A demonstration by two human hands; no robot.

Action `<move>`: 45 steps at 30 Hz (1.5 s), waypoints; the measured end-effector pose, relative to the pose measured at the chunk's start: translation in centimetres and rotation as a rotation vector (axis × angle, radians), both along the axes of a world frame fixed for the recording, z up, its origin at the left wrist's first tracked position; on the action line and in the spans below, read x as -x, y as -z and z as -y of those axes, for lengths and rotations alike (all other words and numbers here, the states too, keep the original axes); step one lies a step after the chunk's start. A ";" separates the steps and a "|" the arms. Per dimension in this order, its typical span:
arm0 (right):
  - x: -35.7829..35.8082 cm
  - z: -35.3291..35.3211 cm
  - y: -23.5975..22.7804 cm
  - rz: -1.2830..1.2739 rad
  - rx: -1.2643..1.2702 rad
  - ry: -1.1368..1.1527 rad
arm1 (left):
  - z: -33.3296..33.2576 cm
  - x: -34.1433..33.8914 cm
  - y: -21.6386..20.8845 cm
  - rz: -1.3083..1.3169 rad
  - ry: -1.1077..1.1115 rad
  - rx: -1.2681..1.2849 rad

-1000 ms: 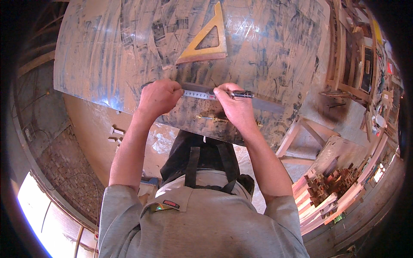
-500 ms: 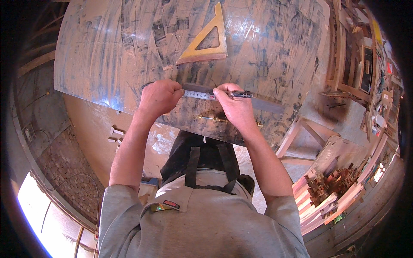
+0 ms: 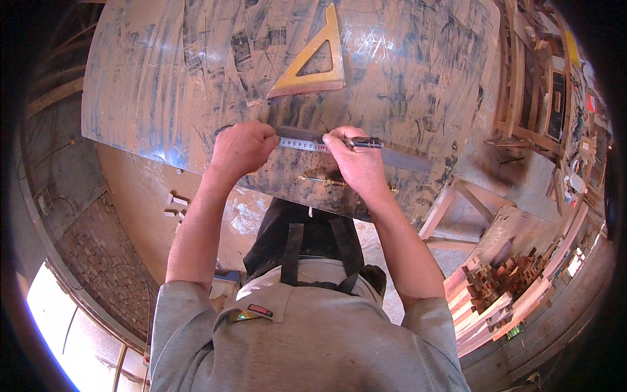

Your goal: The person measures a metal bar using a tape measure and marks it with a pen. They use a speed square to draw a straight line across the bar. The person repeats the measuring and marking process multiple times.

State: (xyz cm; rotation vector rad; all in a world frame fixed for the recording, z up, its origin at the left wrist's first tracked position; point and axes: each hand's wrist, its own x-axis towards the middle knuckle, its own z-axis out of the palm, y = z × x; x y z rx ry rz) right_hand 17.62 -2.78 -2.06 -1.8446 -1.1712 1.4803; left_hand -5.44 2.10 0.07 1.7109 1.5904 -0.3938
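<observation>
Gripping pen (image 3: 367, 142) in right hand (image 3: 360, 160); left hand (image 3: 240, 151) closed on measuring tape (image 3: 299, 144); yellow triangle (image 3: 310, 83) beyond both; unmoved since earlier.

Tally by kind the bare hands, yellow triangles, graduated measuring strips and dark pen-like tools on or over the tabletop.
Left hand and right hand: 2
Yellow triangle: 1
Measuring strip: 1
Pen-like tool: 1
Total: 5
</observation>
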 end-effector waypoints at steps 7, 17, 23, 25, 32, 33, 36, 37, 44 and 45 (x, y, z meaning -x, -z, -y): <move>0.0 0.2 0.4 0.011 0.001 0.005 | -0.1 -0.1 -0.1 -0.011 -0.010 0.016; -0.6 0.2 -0.5 -0.193 0.064 0.127 | -0.1 -0.3 -0.4 0.014 0.013 -0.029; -4.2 0.5 -5.5 -0.239 -0.136 0.371 | 0.9 2.6 0.3 0.170 0.069 0.090; -7.3 1.7 -4.8 -0.315 -0.256 0.475 | 1.5 4.0 0.6 0.325 -0.095 0.161; -15.5 7.5 -3.4 -0.271 -0.299 0.541 | 4.5 7.8 3.0 0.411 -0.630 0.114; -15.7 8.3 -2.9 -0.223 -0.215 0.570 | 4.6 8.4 3.9 0.323 -0.639 0.031; -15.4 10.0 -3.6 0.000 0.051 0.546 | 4.4 8.7 5.4 0.082 -0.651 -0.194; -15.6 10.6 -2.9 0.026 0.109 0.537 | 4.2 8.5 5.5 0.015 -0.651 -0.256; -14.6 14.3 2.4 0.292 0.091 0.311 | 3.9 6.0 5.0 -0.220 -0.490 -0.467; -14.3 14.3 2.4 0.321 0.074 0.281 | 4.1 6.6 5.4 -0.206 -0.391 -0.594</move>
